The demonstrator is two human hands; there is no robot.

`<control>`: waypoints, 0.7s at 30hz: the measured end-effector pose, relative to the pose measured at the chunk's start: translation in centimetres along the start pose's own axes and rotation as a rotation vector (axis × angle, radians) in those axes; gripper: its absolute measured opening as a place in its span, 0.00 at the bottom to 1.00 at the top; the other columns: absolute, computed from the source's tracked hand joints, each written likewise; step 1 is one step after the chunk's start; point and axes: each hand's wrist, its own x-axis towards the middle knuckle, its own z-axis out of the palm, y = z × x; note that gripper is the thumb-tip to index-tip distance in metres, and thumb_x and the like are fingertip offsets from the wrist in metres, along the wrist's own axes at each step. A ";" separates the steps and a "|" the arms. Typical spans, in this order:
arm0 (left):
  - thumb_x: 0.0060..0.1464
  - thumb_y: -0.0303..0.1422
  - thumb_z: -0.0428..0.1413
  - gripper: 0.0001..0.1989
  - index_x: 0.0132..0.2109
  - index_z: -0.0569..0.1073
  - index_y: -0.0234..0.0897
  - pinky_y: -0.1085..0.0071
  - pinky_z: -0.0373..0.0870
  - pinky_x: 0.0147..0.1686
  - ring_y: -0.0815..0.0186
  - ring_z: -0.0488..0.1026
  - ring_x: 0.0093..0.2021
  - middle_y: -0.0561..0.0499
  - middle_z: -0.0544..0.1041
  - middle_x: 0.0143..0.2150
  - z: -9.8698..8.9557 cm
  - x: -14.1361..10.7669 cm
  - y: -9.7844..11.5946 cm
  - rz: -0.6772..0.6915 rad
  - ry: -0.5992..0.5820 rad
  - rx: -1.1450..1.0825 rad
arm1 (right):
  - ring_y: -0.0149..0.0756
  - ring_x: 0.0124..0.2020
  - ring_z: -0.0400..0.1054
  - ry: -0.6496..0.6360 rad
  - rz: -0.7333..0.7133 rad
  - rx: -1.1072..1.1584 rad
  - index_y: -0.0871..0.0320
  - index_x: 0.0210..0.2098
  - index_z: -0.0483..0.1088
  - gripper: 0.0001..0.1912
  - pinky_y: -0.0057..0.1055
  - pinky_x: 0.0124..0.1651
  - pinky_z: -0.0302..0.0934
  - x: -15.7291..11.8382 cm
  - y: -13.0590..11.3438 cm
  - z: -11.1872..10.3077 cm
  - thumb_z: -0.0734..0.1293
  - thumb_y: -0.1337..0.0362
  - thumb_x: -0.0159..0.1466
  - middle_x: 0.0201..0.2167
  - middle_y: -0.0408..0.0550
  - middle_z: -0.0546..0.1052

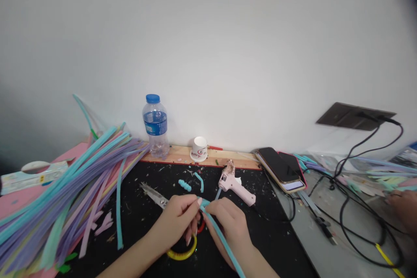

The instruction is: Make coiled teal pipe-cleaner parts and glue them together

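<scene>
A light-blue pipe cleaner (221, 236) runs between my two hands and trails down toward the bottom edge. My left hand (179, 217) pinches it at its far end, fingertips close together. Closed around the same stem, my right hand (228, 221) sits just to the right. Scissors (154, 195) with a yellow handle lie on the black mat, partly hidden beneath my left hand. Past my fingers rest a coiled blue piece (184, 185) and a short blue pipe cleaner piece (199, 182). A pink glue gun (239, 189) lies behind my right hand.
Many pastel pipe cleaners (87, 186) are heaped on the left. A water bottle (155, 128) and a paper cup (199, 149) stand by the wall. Phones (280, 167) and black cables (345, 226) lie on the right, near another person's hand (404, 206).
</scene>
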 end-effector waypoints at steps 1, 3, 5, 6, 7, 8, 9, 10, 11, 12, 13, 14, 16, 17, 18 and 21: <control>0.56 0.44 0.44 0.20 0.22 0.62 0.36 0.81 0.54 0.10 0.75 0.59 0.09 0.57 0.67 0.12 0.0 0.0 0.0 0.008 0.001 0.027 | 0.35 0.29 0.63 0.010 0.005 0.010 0.57 0.32 0.68 0.07 0.31 0.32 0.61 0.1 0.0 -0.1 0.60 0.71 0.61 0.27 0.47 0.72; 0.56 0.43 0.44 0.20 0.22 0.62 0.36 0.81 0.52 0.09 0.75 0.59 0.09 0.57 0.66 0.12 -0.2 -0.1 -0.1 0.021 -0.008 0.079 | 0.37 0.32 0.63 0.037 0.015 0.034 0.57 0.33 0.68 0.05 0.33 0.35 0.61 0.4 -0.2 -0.3 0.61 0.70 0.60 0.30 0.48 0.72; 0.56 0.42 0.44 0.19 0.22 0.61 0.36 0.81 0.52 0.09 0.75 0.59 0.09 0.57 0.66 0.12 -0.3 -0.2 0.0 0.028 -0.042 0.118 | 0.38 0.35 0.64 0.050 0.037 0.096 0.57 0.34 0.68 0.05 0.35 0.38 0.61 0.5 -0.3 -0.5 0.62 0.70 0.60 0.33 0.49 0.71; 0.56 0.41 0.44 0.19 0.21 0.61 0.36 0.81 0.52 0.09 0.75 0.59 0.09 0.57 0.65 0.12 -0.3 -0.2 0.0 0.032 -0.066 0.129 | 0.39 0.36 0.64 0.044 0.053 0.146 0.57 0.35 0.68 0.05 0.35 0.39 0.61 0.6 -0.3 -0.5 0.61 0.70 0.60 0.33 0.49 0.71; 0.56 0.40 0.44 0.18 0.21 0.62 0.36 0.81 0.53 0.10 0.75 0.59 0.09 0.57 0.65 0.13 -0.3 -0.2 0.1 0.037 -0.091 0.135 | 0.38 0.36 0.65 0.035 0.078 0.202 0.57 0.34 0.67 0.05 0.35 0.39 0.61 0.5 -0.3 -0.4 0.61 0.71 0.60 0.33 0.49 0.71; 0.56 0.40 0.44 0.18 0.22 0.62 0.36 0.81 0.53 0.10 0.75 0.59 0.10 0.57 0.66 0.13 -0.3 -0.3 0.2 0.040 -0.110 0.132 | 0.37 0.34 0.65 0.028 0.115 0.259 0.57 0.33 0.67 0.05 0.33 0.38 0.61 0.5 -0.3 -0.3 0.60 0.71 0.60 0.32 0.48 0.71; 0.56 0.40 0.44 0.18 0.22 0.62 0.36 0.81 0.54 0.11 0.75 0.60 0.10 0.57 0.66 0.14 -0.3 -0.3 0.2 0.041 -0.124 0.120 | 0.36 0.33 0.65 0.024 0.160 0.311 0.57 0.31 0.66 0.05 0.32 0.36 0.61 0.4 -0.2 -0.1 0.60 0.71 0.61 0.30 0.47 0.71; 0.57 0.40 0.44 0.18 0.22 0.63 0.35 0.81 0.55 0.11 0.75 0.60 0.11 0.56 0.66 0.14 -0.3 -0.3 0.3 0.039 -0.132 0.098 | 0.35 0.31 0.65 0.029 0.210 0.354 0.57 0.30 0.66 0.06 0.31 0.34 0.61 0.3 -0.1 0.1 0.60 0.71 0.61 0.28 0.46 0.70; 0.57 0.40 0.43 0.19 0.23 0.63 0.35 0.81 0.55 0.12 0.75 0.60 0.11 0.56 0.66 0.15 -0.2 -0.3 0.3 0.031 -0.135 0.069 | 0.34 0.29 0.65 0.043 0.258 0.391 0.58 0.28 0.65 0.06 0.30 0.32 0.60 0.3 0.0 0.3 0.60 0.70 0.61 0.26 0.45 0.70; 0.57 0.41 0.43 0.19 0.24 0.63 0.35 0.81 0.56 0.12 0.75 0.60 0.11 0.56 0.67 0.15 -0.1 -0.4 0.3 0.024 -0.136 0.038 | 0.33 0.28 0.64 0.058 0.297 0.424 0.58 0.27 0.64 0.07 0.29 0.32 0.60 0.2 0.1 0.5 0.60 0.70 0.61 0.25 0.44 0.69; 0.58 0.41 0.42 0.19 0.24 0.63 0.35 0.81 0.56 0.12 0.75 0.61 0.11 0.56 0.67 0.15 -0.1 -0.4 0.4 0.018 -0.136 0.013 | 0.33 0.27 0.64 0.073 0.327 0.454 0.58 0.26 0.64 0.08 0.29 0.31 0.59 0.2 0.2 0.6 0.60 0.69 0.61 0.24 0.44 0.69; 0.58 0.41 0.42 0.19 0.24 0.63 0.35 0.81 0.57 0.12 0.75 0.61 0.12 0.56 0.67 0.15 0.0 -0.4 0.4 0.018 -0.135 -0.001 | 0.33 0.27 0.64 0.087 0.347 0.481 0.58 0.25 0.64 0.08 0.29 0.31 0.59 0.2 0.2 0.7 0.60 0.69 0.61 0.24 0.43 0.69; 0.58 0.41 0.42 0.19 0.25 0.63 0.35 0.81 0.57 0.13 0.75 0.61 0.12 0.56 0.66 0.16 0.1 -0.5 0.3 0.032 -0.136 0.010 | 0.32 0.27 0.64 0.100 0.380 0.520 0.58 0.24 0.64 0.09 0.28 0.31 0.59 0.2 0.3 0.8 0.61 0.68 0.61 0.23 0.42 0.68; 0.59 0.41 0.41 0.19 0.26 0.63 0.35 0.81 0.57 0.13 0.75 0.61 0.12 0.56 0.66 0.16 0.1 -0.5 0.3 0.046 -0.136 0.031 | 0.32 0.26 0.64 0.095 0.396 0.535 0.59 0.24 0.64 0.09 0.28 0.31 0.59 0.3 0.2 0.8 0.61 0.68 0.61 0.23 0.42 0.68; 0.59 0.40 0.41 0.18 0.26 0.63 0.35 0.81 0.57 0.13 0.75 0.61 0.12 0.56 0.66 0.16 0.1 -0.6 0.3 0.064 -0.135 0.060 | 0.31 0.26 0.64 0.087 0.413 0.552 0.59 0.23 0.64 0.09 0.27 0.30 0.58 0.3 0.2 0.8 0.61 0.68 0.61 0.22 0.42 0.68; 0.60 0.39 0.40 0.18 0.27 0.64 0.35 0.81 0.57 0.14 0.75 0.61 0.13 0.56 0.67 0.18 0.0 -0.8 0.4 0.130 -0.119 0.159 | 0.31 0.24 0.63 0.068 0.454 0.607 0.59 0.23 0.63 0.10 0.26 0.28 0.58 0.3 0.2 0.8 0.62 0.66 0.61 0.21 0.41 0.67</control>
